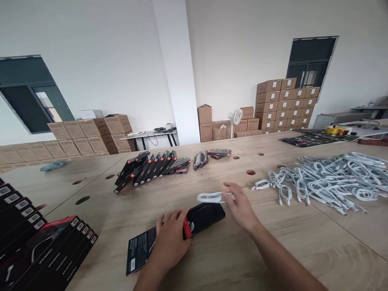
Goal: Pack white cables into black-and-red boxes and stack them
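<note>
My right hand pinches a coiled white cable at its right end. The cable is just above and beyond the black inner tray of an opened box. Across the middle of that box lies my left hand, its thumb beside a red strip and its fingers bent over the far edge. The box's printed black lid sticks out to the left, partly hidden under the hand and wrist. Further right, a large heap of coiled white cables covers the table.
Black boxes stand in a leaning row towards the back, with several lying beside it. More boxes are stacked at the near left. The wooden table has round holes. Flat black sheets and yellow tape lie at the far right.
</note>
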A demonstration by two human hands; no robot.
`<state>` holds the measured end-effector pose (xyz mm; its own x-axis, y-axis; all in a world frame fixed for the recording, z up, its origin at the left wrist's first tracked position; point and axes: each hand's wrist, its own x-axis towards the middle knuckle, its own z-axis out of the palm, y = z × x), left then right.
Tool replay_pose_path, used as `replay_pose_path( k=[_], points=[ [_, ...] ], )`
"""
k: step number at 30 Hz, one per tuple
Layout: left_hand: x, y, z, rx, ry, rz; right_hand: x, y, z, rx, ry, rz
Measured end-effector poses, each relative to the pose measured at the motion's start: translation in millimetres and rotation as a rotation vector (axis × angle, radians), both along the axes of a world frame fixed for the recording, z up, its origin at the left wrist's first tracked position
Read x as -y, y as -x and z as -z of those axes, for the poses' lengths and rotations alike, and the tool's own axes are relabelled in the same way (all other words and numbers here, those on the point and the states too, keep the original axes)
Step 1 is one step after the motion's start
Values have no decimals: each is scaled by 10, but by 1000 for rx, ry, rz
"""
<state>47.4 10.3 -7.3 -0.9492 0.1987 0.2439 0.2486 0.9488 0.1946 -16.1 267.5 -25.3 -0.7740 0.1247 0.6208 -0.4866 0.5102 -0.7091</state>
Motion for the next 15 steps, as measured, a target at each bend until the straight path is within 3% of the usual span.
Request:
replay_pose_path(
  k=[4,6,8,11,15],
  points=[
    [-7,-3,30,-50,-21,-1,-466,117,-66,-10,202,375],
    [-20,-1,40,-73,-38,9,-515,100,-98,-25,275,453],
    [-28,2,36,-96,-54,9,-393,47,-102,-21,311,343],
    [-16,9,13,-167,-85,11,-41,-40,-64,48,330,28],
    [8,2,-26,-252,-131,92,356,-171,-21,157,381,-267]
  ],
)
